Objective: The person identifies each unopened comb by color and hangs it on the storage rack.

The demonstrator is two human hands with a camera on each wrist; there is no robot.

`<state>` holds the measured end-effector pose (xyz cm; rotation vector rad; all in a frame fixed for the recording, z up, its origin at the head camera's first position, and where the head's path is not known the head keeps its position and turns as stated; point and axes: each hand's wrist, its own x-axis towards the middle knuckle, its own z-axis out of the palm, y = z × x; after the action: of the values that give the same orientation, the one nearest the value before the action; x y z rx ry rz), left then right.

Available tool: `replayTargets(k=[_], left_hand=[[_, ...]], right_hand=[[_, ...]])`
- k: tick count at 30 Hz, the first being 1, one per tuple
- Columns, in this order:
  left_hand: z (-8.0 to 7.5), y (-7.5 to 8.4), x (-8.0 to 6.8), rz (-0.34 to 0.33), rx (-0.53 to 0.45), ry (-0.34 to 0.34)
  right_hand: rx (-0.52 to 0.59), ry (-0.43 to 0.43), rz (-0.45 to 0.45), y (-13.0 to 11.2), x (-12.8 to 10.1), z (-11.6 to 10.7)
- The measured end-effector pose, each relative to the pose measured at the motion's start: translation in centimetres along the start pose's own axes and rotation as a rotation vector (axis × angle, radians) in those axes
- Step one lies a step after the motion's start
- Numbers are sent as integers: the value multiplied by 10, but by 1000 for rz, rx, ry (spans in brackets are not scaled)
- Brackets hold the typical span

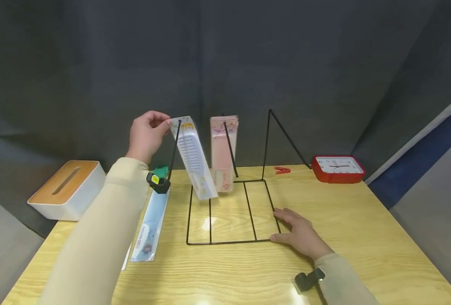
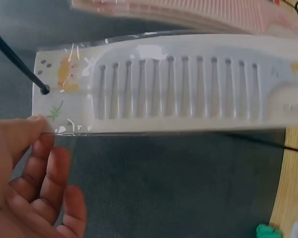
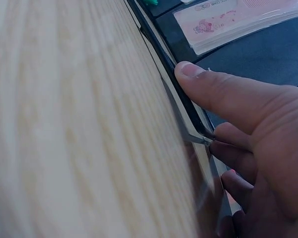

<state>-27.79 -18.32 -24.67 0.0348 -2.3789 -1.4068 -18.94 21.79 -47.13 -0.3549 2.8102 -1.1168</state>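
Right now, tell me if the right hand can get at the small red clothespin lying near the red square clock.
Probably yes: the right hand rests on the wire rack's base, and bare tabletop lies between it and the red clothespin beyond.

Left hand (image 1: 146, 134) raised, fingers pinching; right hand (image 1: 298, 233) flat, low
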Motion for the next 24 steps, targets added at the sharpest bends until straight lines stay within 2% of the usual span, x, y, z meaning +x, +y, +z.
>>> replayTargets(k=[3,8,13,16,19,24], left_hand=[[0,2,8,0,46,7],[-1,1,11,5,41,-12],[-5,-13,11,-10,57,-73],[-6,-33,10,-42,86,-119],[-6,-61,9,-79,107,-157],[2,-114,3,-153,107,-157]], right_hand=[[-6,2,2,-1,1,2],[-14,8,3,-3,1,2],[-24,16,-1,-5,1,2],[-27,15,5,-5,1,2],[-27,16,18,-6,0,3],[-38,20,17,-5,-1,3]])
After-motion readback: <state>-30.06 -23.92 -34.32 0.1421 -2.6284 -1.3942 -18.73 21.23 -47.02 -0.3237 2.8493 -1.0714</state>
